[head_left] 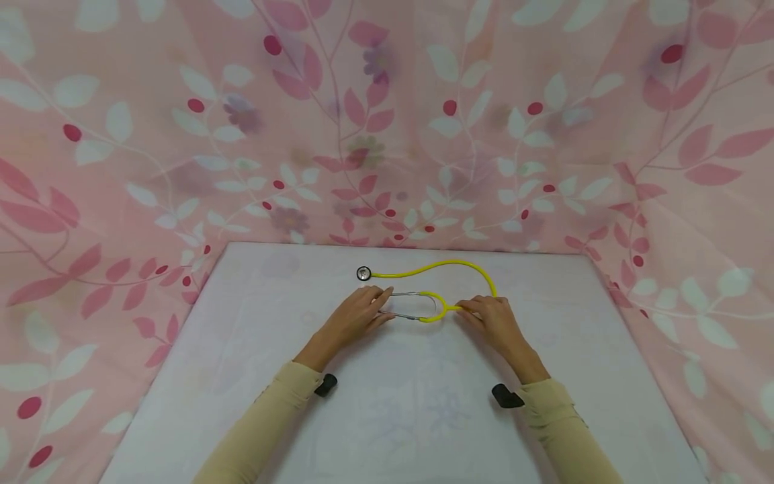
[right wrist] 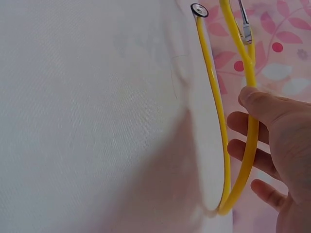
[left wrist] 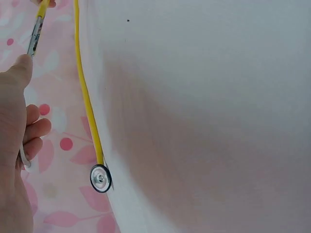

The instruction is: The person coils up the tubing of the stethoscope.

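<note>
A stethoscope with yellow tubing (head_left: pixel 452 262) is held between both hands over the white table. My left hand (head_left: pixel 353 314) grips the metal ear tubes (head_left: pixel 406 294) near their earpiece ends, the thumb on one tube in the left wrist view. One pale earpiece (left wrist: pixel 26 162) shows below the curled fingers there. With thumb and fingers, my right hand (head_left: pixel 497 324) pinches the tubing just past the yellow fork (right wrist: pixel 250 60). From there the tube loops around behind to the round chest piece (head_left: pixel 363 273), which lies beyond the left hand.
The white table (head_left: pixel 411 417) stretches out under both arms, its far edge (head_left: pixel 290 245) behind the chest piece. Pink floral cloth (head_left: pixel 387 134) hangs behind and at both sides. Each wrist carries a black device (head_left: pixel 506 396) by the sleeve cuff.
</note>
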### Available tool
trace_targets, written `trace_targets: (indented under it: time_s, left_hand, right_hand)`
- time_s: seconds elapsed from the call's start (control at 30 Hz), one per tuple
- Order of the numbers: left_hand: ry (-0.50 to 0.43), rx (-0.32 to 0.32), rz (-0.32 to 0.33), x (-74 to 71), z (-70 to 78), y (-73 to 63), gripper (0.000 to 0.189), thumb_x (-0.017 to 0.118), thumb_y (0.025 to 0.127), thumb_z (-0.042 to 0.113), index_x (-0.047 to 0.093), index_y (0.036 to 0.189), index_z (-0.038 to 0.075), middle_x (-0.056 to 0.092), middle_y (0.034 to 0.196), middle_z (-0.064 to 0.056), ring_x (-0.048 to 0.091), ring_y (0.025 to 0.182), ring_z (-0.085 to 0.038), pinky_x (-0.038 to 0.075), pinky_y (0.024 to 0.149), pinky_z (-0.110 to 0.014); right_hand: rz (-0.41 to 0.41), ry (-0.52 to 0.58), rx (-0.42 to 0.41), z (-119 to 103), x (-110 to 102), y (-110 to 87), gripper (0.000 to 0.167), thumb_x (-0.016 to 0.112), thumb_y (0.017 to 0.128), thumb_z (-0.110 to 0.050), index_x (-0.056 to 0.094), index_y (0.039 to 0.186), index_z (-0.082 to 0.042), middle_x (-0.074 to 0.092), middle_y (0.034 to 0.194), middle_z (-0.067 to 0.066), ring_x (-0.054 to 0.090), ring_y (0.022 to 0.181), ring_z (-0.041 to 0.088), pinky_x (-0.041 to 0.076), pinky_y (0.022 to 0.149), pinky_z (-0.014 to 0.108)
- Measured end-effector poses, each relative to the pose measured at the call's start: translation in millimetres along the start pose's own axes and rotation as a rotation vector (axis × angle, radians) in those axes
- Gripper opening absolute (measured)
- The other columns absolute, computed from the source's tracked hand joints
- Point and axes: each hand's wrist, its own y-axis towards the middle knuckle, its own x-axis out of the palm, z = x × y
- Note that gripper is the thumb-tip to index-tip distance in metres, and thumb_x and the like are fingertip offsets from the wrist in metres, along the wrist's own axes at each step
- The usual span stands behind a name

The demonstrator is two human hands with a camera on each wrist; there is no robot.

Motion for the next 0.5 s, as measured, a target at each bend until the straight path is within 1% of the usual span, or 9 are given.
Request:
trace_targets:
  time_s: [0.07, 0.13, 0.2, 0.3, 0.37, 0.43, 0.5]
  left_hand:
    - [0.008, -0.003, -0.004, -0.9, 1.4, 0.8, 0.062, 0.068, 0.091, 0.041, 0.053, 0.141, 0.007, 0.064, 0.114, -0.006, 0.06, 0.102, -0.02, 0.051, 0.092, -0.031]
    - [0.018, 0.003, 0.005, -1.1, 2.3, 1.3, 0.06, 0.069, 0.09, 0.042, 0.056, 0.138, 0.007, 0.066, 0.111, -0.005, 0.062, 0.101, -0.02, 0.049, 0.098, -0.035]
    - [0.032, 0.005, 0.015, -1.1, 2.6, 1.1, 0.059, 0.069, 0.089, 0.043, 0.059, 0.135, 0.008, 0.068, 0.107, -0.004, 0.065, 0.098, -0.019, 0.044, 0.106, -0.041]
    - [-0.017, 0.005, 0.018, 0.2, 2.2, -0.8, 0.056, 0.071, 0.089, 0.04, 0.061, 0.133, 0.007, 0.067, 0.1, -0.004, 0.065, 0.093, -0.018, 0.035, 0.115, -0.048]
    - [-0.053, -0.004, 0.014, 1.4, 1.6, -2.7, 0.056, 0.07, 0.09, 0.039, 0.06, 0.134, 0.006, 0.064, 0.099, -0.003, 0.062, 0.091, -0.017, 0.033, 0.116, -0.048]
    - [-0.094, -0.011, 0.012, 2.5, 1.0, -4.9, 0.055, 0.071, 0.09, 0.037, 0.06, 0.133, 0.005, 0.062, 0.097, -0.003, 0.059, 0.09, -0.016, 0.035, 0.115, -0.048]
    - [-0.107, -0.021, 0.0, 3.0, 0.9, -7.3, 0.054, 0.069, 0.092, 0.038, 0.06, 0.134, 0.005, 0.061, 0.097, -0.002, 0.058, 0.089, -0.015, 0.036, 0.114, -0.05]
  right_hand:
    - [-0.01, 0.006, 0.003, -0.2, -0.9, -0.5, 0.018, 0.077, 0.085, -0.02, 0.077, 0.102, -0.017, 0.074, 0.088, 0.0, 0.069, 0.084, 0.021, 0.044, 0.082, 0.048]
    - [-0.014, 0.018, -0.003, -0.8, -1.6, -1.1, 0.017, 0.078, 0.084, -0.019, 0.077, 0.101, -0.017, 0.074, 0.088, 0.0, 0.069, 0.084, 0.021, 0.045, 0.081, 0.048]
    - [-0.017, 0.037, -0.013, -1.7, -2.4, -1.6, 0.017, 0.078, 0.083, -0.017, 0.077, 0.1, -0.016, 0.074, 0.087, 0.0, 0.069, 0.083, 0.02, 0.045, 0.08, 0.048]
    - [-0.015, 0.051, -0.023, -2.7, -3.1, -2.4, 0.018, 0.079, 0.082, -0.015, 0.077, 0.1, -0.015, 0.073, 0.085, 0.0, 0.068, 0.081, 0.019, 0.044, 0.079, 0.046]
    - [-0.017, 0.059, -0.021, -3.4, -4.1, -2.5, 0.019, 0.079, 0.082, -0.016, 0.077, 0.101, -0.015, 0.073, 0.085, -0.001, 0.067, 0.081, 0.019, 0.043, 0.079, 0.045]
    - [-0.022, 0.061, -0.016, -3.6, -5.3, -2.5, 0.02, 0.079, 0.082, -0.016, 0.077, 0.102, -0.016, 0.073, 0.085, -0.001, 0.067, 0.081, 0.018, 0.043, 0.08, 0.044]
    - [-0.026, 0.063, -0.015, -3.9, -7.1, -2.3, 0.02, 0.078, 0.083, -0.017, 0.077, 0.103, -0.016, 0.073, 0.086, -0.002, 0.067, 0.08, 0.018, 0.042, 0.081, 0.045]
